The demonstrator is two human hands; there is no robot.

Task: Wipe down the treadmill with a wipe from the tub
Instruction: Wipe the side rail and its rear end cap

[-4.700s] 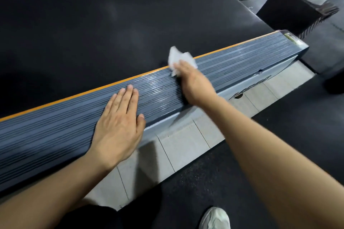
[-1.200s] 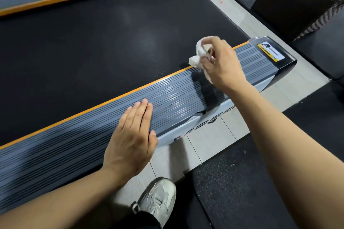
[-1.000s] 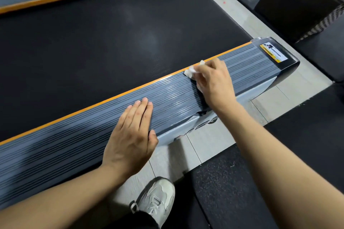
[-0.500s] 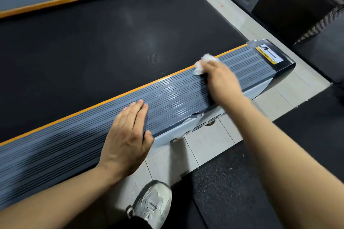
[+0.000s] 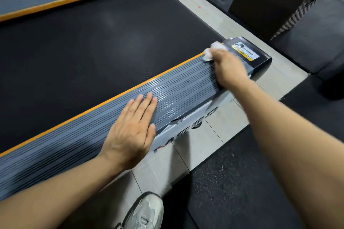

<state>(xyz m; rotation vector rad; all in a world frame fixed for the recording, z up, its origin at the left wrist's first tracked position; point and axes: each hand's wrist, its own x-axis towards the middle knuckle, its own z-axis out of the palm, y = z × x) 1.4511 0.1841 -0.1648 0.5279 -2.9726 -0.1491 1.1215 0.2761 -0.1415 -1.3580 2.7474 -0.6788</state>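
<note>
Right hand (image 5: 228, 69) grips the crumpled white wipe (image 5: 212, 51), pressing it on the treadmill's ribbed side rail (image 5: 178, 89) near the end cap (image 5: 260, 61). Left hand (image 5: 132, 132) rests flat, fingers straight, on the rail.

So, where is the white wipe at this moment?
In the head view the wipe is right of centre, under the right hand, at the far end of the ribbed grey side rail, next to the black end cap.
</note>
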